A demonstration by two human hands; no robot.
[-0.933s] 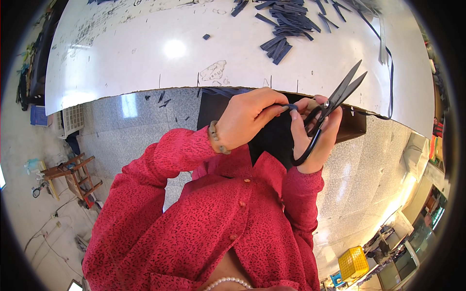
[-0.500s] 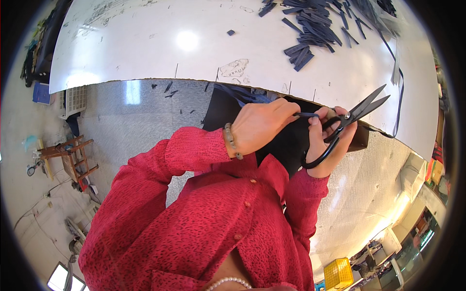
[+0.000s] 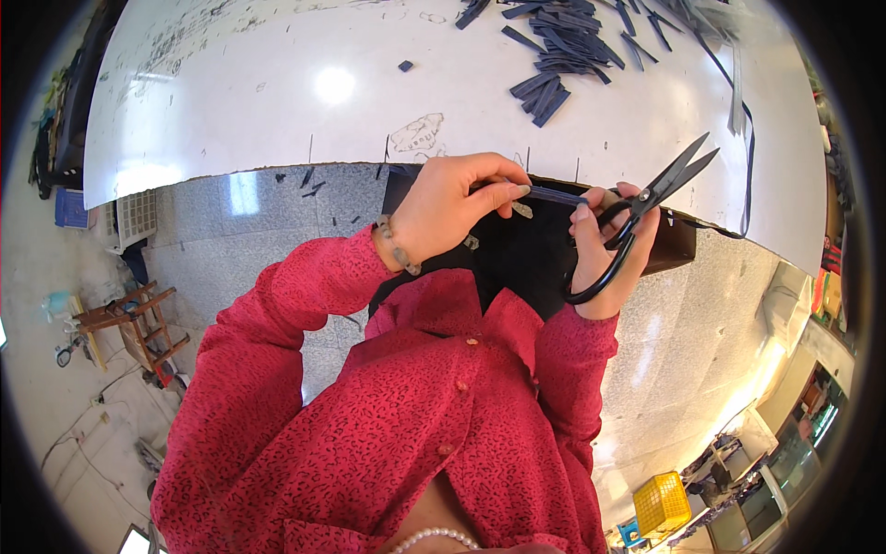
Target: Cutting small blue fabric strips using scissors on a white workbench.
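Note:
My right hand grips black scissors, blades slightly apart and pointing up to the right over the white table. My left hand pinches a narrow dark blue fabric strip that runs across to my right hand's fingertips. Both hands hover at the table's near edge, above a black cloth hanging in front of me. A pile of cut dark strips lies further back on the table.
A long thin dark strip trails over the table's right side. The grey polished floor carries small scraps. A wooden stool stands at the left and a yellow crate at the lower right.
Both hands have stayed together at the table's edge. My left fingers have stretched out along the strip toward the right hand, and the scissors' blades have narrowed a little.

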